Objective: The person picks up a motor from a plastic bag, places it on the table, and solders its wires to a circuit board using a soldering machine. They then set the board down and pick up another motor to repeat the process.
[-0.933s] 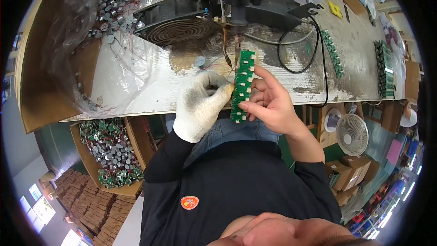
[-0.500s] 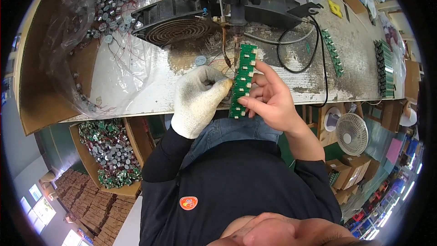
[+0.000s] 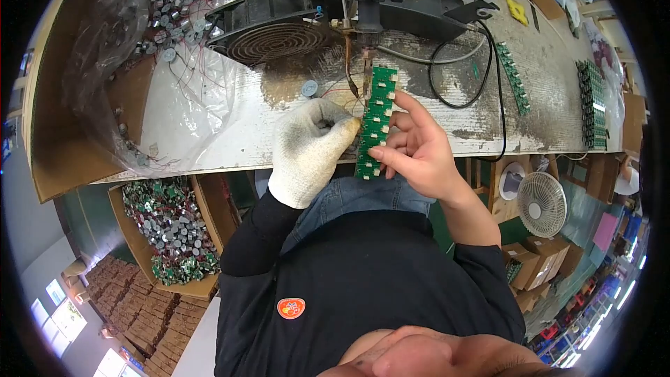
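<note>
A long green circuit board strip (image 3: 377,119) with small white connectors along its right edge is held up over the bench's front edge. My right hand (image 3: 421,150), bare, grips it between the thumb on its face and fingers along its right side. My left hand (image 3: 312,150), in a white knit glove, pinches at the strip's left edge; whatever sits between thumb and fingers is hidden. Thin wires show just above the gloved fingertips. Beyond them, a soldering iron tip (image 3: 354,89) points down close to the strip. A round silver component (image 3: 309,88) lies behind the glove.
A black round-grilled fan (image 3: 276,43) stands behind my left hand. Further left, a plastic bag (image 3: 202,108) holds many wired round components. A black cable (image 3: 501,98) loops at right, near another board strip (image 3: 514,78) and a board stack (image 3: 593,108). A filled carton (image 3: 143,251) stands below left.
The whole view has shifted slightly. Both hands keep the same grip on the strip's edges, with no clear movement of the strip between them.
</note>
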